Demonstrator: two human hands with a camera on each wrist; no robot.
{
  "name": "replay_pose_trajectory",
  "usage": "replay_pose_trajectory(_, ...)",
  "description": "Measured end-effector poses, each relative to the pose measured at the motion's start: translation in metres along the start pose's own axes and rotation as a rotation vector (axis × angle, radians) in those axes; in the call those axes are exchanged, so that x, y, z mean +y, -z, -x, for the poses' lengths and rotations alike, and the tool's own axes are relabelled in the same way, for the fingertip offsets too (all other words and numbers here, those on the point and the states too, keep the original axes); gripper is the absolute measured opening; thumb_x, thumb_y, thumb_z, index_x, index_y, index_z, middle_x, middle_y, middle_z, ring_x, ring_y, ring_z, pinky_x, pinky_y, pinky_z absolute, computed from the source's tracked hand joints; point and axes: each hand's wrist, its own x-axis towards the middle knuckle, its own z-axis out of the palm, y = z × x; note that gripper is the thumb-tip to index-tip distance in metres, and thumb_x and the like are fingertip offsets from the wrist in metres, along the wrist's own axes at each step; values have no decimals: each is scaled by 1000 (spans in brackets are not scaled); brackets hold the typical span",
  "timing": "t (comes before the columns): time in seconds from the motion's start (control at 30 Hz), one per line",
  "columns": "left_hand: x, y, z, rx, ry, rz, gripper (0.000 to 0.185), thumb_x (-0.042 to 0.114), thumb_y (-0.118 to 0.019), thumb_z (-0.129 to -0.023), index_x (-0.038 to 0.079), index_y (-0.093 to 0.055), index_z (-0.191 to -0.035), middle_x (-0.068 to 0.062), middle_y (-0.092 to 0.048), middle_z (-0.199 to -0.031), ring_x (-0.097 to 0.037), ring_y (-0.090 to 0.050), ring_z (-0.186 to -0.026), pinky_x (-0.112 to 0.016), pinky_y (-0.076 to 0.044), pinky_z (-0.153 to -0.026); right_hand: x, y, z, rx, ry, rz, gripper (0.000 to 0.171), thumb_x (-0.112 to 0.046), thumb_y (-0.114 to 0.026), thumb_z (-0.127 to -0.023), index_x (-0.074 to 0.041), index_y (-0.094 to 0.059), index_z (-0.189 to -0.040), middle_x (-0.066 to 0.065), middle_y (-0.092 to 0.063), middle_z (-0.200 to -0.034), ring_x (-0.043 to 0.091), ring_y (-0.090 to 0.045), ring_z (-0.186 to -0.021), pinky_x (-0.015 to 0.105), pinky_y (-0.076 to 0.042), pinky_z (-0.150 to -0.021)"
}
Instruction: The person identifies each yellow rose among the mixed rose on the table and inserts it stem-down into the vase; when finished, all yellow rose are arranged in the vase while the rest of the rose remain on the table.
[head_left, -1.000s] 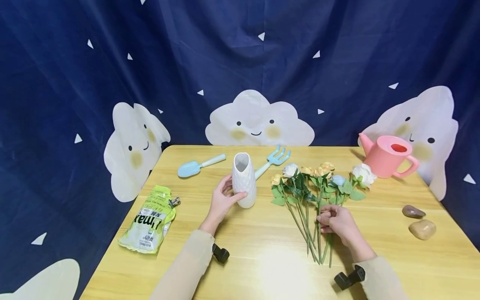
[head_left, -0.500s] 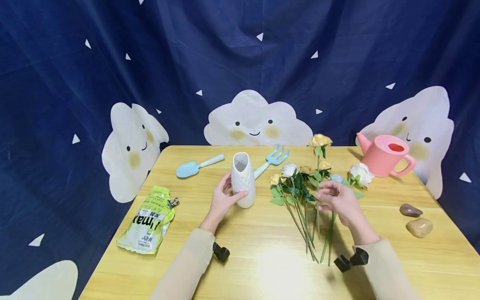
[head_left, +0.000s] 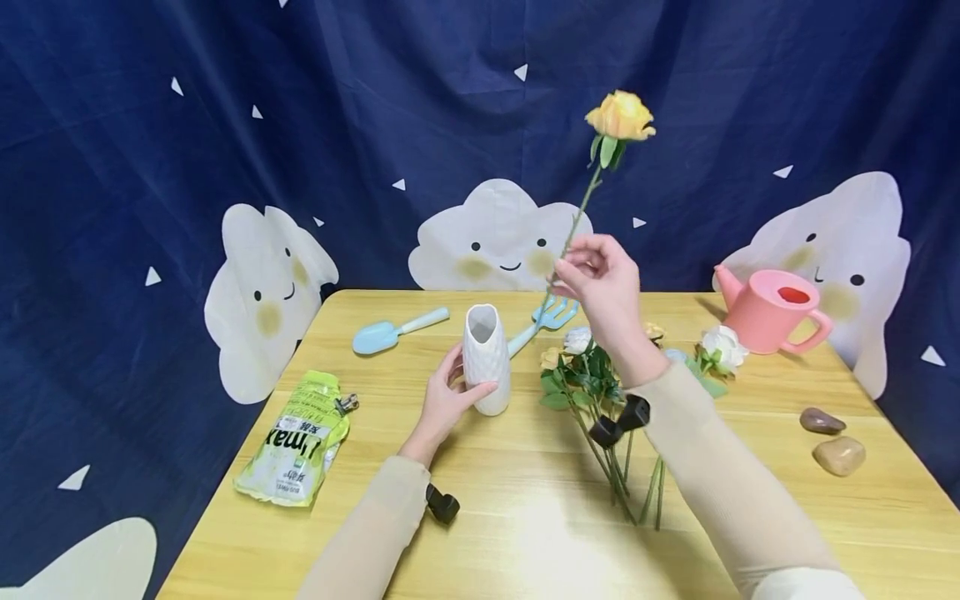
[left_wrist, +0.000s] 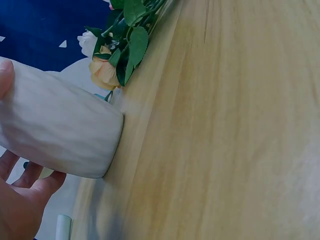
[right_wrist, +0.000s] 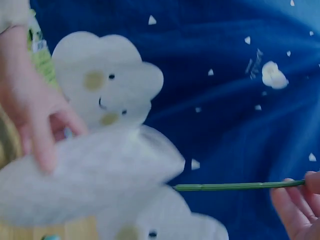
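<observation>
A white textured vase (head_left: 486,367) stands upright on the table, and my left hand (head_left: 447,395) grips it low, fingers behind and thumb in front. In the left wrist view the base of the vase (left_wrist: 65,125) meets the tabletop. Raised above the table, my right hand (head_left: 603,283) pinches the stem of a yellow rose (head_left: 621,117), bloom up and stem slanting down left. The stem's lower end (right_wrist: 220,187) shows close to the vase mouth in the right wrist view. Under the right forearm lie several more artificial flowers (head_left: 592,375), partly hidden by it.
A blue hand rake (head_left: 553,313) lies behind the vase, and a blue trowel (head_left: 378,337) to its left. The green-white bag (head_left: 296,442) with a clip is at left. A pink watering can (head_left: 772,312) stands back right, near two stones (head_left: 838,455).
My right hand has lifted the yellow rose out of the bunch, up and to the left toward the vase. My left hand and the vase have stayed in place.
</observation>
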Motion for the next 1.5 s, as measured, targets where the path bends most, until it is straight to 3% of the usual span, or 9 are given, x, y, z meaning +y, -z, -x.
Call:
replay_pose_trajectory(0.17, 17, -2, 6, -25, -8, -10, 76, 7, -79, -73, 10, -43, -139, -13, -52, -126, -29, -50, -112, -44, -45, -92, 3, -35, -12, -13, 126, -11, 24, 13, -62, -81, -3, -54, -98, 5, -58, -79, 18, -62, -68, 35, -56, -61)
replay_pose_trajectory(0.33, 19, -2, 7, -22, -7, -16, 75, 6, -79, -73, 10, -42, -139, -13, -53, -125, -27, -51, -111, -42, -45, -92, 23, -55, -12, -99, 151, 132, 20, 9, -62, -83, 5, -53, -100, 7, -59, -79, 22, -60, -71, 39, -56, -63)
replay_pose_trajectory(0.57, -6, -3, 1, 2, -14, -39, 74, 20, -83, -70, 27, -47, -135, -4, -55, -122, -23, -53, -110, -37, -46, -92, 47, -55, 0, -234, 67, 366, 20, 5, -64, -83, 5, -56, -102, 15, -61, -83, 25, -59, -69, 32, -54, -60)
replay_pose_trajectory(0.8, 21, -5, 8, -22, 0, -49, 73, 11, -80, -73, 14, -44, -137, -11, -54, -124, -28, -52, -111, -40, -44, -93, 48, -48, 4, -299, 36, 504, 16, 2, -65, -84, 1, -60, -99, 12, -64, -84, 22, -60, -74, 30, -53, -60)
replay_pose_trajectory(1.0, 23, -7, 8, -11, -4, -43, 75, 9, -79, -73, 8, -42, -138, -14, -52, -125, -29, -52, -111, -41, -45, -92, 47, -25, 12, -288, 56, 635, 15, -6, -69, -83, -1, -67, -97, 10, -68, -87, 21, -61, -78, 29, -52, -64)
replay_pose_trajectory(1.27, 25, -4, 7, 2, 1, -44, 75, 8, -79, -74, 9, -41, -139, -13, -51, -128, -30, -51, -114, -41, -45, -92, 66, 31, 32, -251, -40, 605, 15, -7, -68, -84, 0, -66, -96, 13, -66, -89, 19, -60, -73, 31, -53, -62)
replay_pose_trajectory(1.5, 22, -4, 8, -5, 10, -38, 74, 10, -79, -73, 9, -43, -137, -13, -51, -128, -29, -50, -114, -40, -45, -93, 82, 88, 53, -160, -156, 570, 24, -8, -66, -86, 5, -62, -105, 19, -65, -93, 30, -63, -74, 40, -55, -64)
